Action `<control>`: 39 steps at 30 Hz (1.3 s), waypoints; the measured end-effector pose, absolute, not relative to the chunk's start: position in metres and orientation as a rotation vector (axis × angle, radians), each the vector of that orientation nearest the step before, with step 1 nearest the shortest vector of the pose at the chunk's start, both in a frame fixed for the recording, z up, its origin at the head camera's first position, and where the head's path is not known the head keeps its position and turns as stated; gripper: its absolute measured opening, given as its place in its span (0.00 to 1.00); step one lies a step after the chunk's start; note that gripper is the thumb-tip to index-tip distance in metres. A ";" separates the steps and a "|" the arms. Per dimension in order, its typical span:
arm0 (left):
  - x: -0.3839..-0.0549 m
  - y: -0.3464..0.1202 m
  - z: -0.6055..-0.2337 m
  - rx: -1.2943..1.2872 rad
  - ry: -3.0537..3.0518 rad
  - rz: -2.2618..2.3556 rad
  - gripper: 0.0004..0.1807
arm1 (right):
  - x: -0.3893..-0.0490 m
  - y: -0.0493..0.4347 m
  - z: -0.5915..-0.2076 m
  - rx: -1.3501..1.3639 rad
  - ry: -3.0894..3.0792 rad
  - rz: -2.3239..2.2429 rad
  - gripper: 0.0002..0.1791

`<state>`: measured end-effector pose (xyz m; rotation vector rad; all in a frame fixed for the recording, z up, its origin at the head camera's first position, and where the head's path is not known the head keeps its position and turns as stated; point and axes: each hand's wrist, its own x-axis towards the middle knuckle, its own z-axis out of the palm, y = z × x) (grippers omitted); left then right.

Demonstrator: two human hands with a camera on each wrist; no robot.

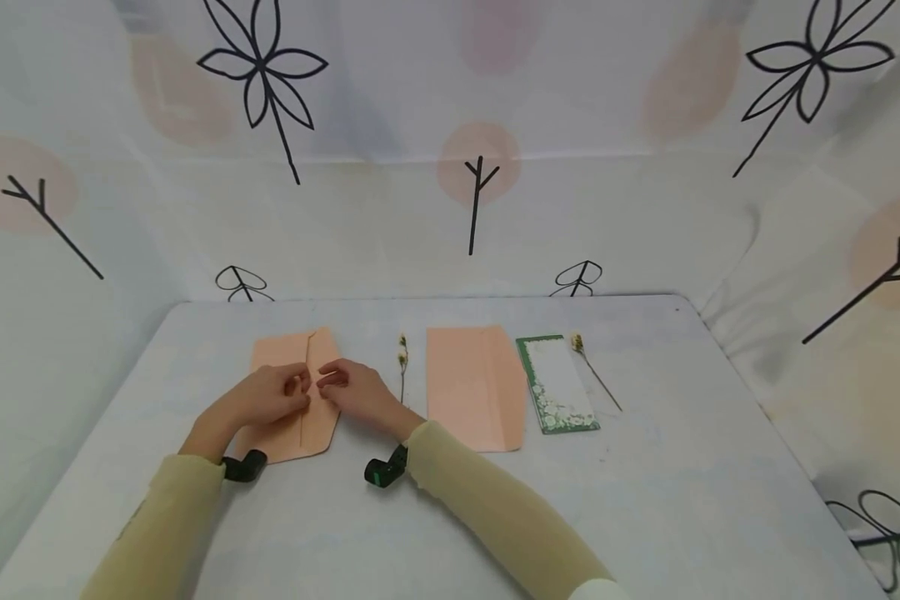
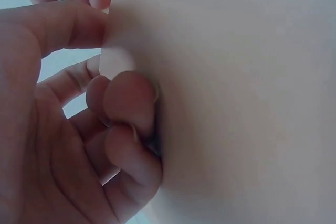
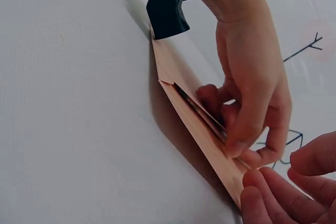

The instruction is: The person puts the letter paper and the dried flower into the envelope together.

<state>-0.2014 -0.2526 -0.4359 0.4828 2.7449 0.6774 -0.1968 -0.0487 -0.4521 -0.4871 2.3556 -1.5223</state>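
A peach paper envelope [image 1: 276, 352] lies at the left of the table, its flap [image 1: 324, 433] opened out to the right. In the right wrist view the mouth of the envelope [image 3: 191, 129] gapes slightly, with a narrow dark strip inside that I cannot identify. My left hand [image 1: 273, 393] pinches at the mouth edge with thumb and forefinger, the other fingers curled against the paper. Facing it, my right hand [image 1: 356, 392] touches the flap side with loosely bent fingertips. Peach paper [image 2: 236, 87] fills most of the left wrist view.
To the right lies a second peach envelope [image 1: 457, 383], then a green-bordered floral card [image 1: 566, 383] beside it. One dried flower stem [image 1: 402, 358] lies between the envelopes, another [image 1: 578, 342] right of the card. Patterned white cloth [image 1: 390, 225] hangs behind the table.
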 end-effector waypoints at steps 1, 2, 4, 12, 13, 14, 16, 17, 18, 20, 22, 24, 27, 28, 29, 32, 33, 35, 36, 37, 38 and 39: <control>-0.202 -0.252 -0.435 0.471 2.745 0.670 0.05 | -0.197 -0.047 -0.452 -0.499 2.367 -1.523 0.15; -0.202 -0.251 -0.435 0.468 2.744 0.664 0.05 | -0.197 -0.044 -0.450 -0.505 2.378 -1.524 0.15; -0.202 -0.250 -0.434 0.461 2.746 0.640 0.05 | -0.198 -0.039 -0.447 -0.520 2.395 -1.529 0.15; -0.205 -0.244 -0.436 0.448 2.736 0.642 0.05 | -0.196 -0.010 -0.439 -0.534 2.471 -1.491 0.12; -0.205 -0.244 -0.436 0.444 2.738 0.638 0.05 | -0.196 -0.006 -0.439 -0.540 2.487 -1.481 0.12; -0.205 -0.244 -0.436 0.443 2.741 0.632 0.05 | -0.196 -0.002 -0.438 -0.547 2.505 -1.470 0.11; -0.205 -0.244 -0.435 0.445 2.755 0.616 0.05 | -0.196 0.006 -0.437 -0.567 2.531 -1.462 0.11; -0.205 -0.245 -0.435 0.446 2.761 0.610 0.05 | -0.196 0.010 -0.436 -0.577 2.545 -1.458 0.10; -0.205 -0.245 -0.434 0.451 2.765 0.605 0.05 | -0.195 0.015 -0.436 -0.587 2.556 -1.455 0.11; -0.204 -0.246 -0.434 0.471 2.766 0.599 0.05 | -0.194 0.023 -0.436 -0.604 2.572 -1.444 0.11; -0.204 -0.247 -0.433 0.481 2.762 0.600 0.05 | -0.194 0.032 -0.437 -0.618 2.595 -1.421 0.11; -0.204 -0.247 -0.433 0.492 2.753 0.598 0.05 | -0.193 0.040 -0.439 -0.622 2.617 -1.398 0.10; -0.203 -0.246 -0.433 0.497 2.748 0.597 0.05 | -0.192 0.050 -0.442 -0.614 2.652 -1.343 0.09; -0.203 -0.246 -0.433 0.499 2.747 0.596 0.05 | -0.192 0.052 -0.443 -0.611 2.663 -1.319 0.09; -0.203 -0.247 -0.432 0.499 2.747 0.595 0.05 | -0.192 0.054 -0.444 -0.606 2.673 -1.295 0.08; -0.202 -0.247 -0.431 0.496 2.744 0.598 0.05 | -0.193 0.055 -0.446 -0.597 2.696 -1.212 0.07; -0.202 -0.247 -0.431 0.496 2.742 0.600 0.05 | -0.193 0.055 -0.446 -0.589 2.698 -1.193 0.07; -0.202 -0.247 -0.431 0.492 2.742 0.598 0.05 | -0.194 0.053 -0.447 -0.574 2.693 -1.169 0.08; -0.202 -0.247 -0.430 0.493 2.743 0.600 0.05 | -0.195 0.052 -0.447 -0.567 2.690 -1.157 0.09; -0.201 -0.247 -0.430 0.494 2.745 0.602 0.05 | -0.196 0.050 -0.448 -0.566 2.694 -1.137 0.10; -0.201 -0.247 -0.431 0.493 2.747 0.602 0.05 | -0.196 0.049 -0.448 -0.562 2.697 -1.116 0.11; -0.201 -0.247 -0.430 0.489 2.749 0.601 0.05 | -0.197 0.047 -0.448 -0.560 2.704 -1.090 0.12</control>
